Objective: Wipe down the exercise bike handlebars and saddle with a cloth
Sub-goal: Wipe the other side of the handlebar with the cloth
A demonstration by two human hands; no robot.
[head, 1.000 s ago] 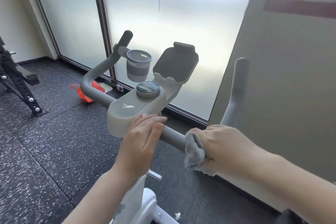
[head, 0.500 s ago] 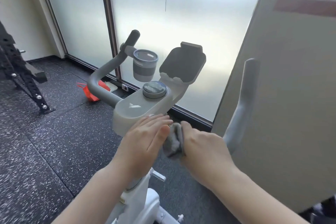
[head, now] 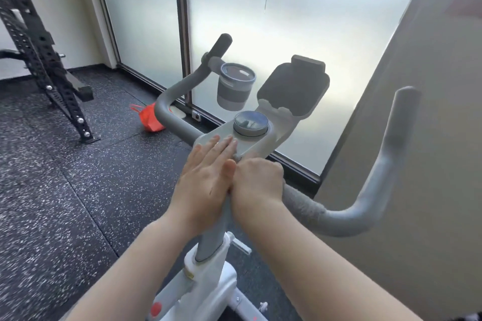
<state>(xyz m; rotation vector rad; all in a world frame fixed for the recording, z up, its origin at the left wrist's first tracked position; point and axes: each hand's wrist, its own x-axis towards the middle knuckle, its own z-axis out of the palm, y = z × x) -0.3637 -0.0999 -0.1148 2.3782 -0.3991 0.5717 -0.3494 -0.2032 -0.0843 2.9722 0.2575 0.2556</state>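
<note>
two hands met at the middle of the bike's bar

two hands are seen side by side, touching, at the centre of the curved grey handlebar (head: 347,219) of the white exercise bike (head: 208,276). the left hand (head: 206,177) is laid flat, its fingers straight and resting on the pale grey console housing (head: 250,146), just before the round dial (head: 250,123). the right hand (head: 257,182) is clenched in a fist round the bar where it joins the housing; only a small grey scrap of cloth (head: 236,157) is glimpsed at its knuckles, the rest being hidden, so a grip on the cloth cannot be confirmed. a grey cup holder (head: 234,88) and a dark tablet rest (head: 293,86) are mounted beyond the dial. a red bag (head: 150,117) is left on the speckled black floor (head: 65,190), near a black perforated rack (head: 39,44). the saddle is out of view.
</note>
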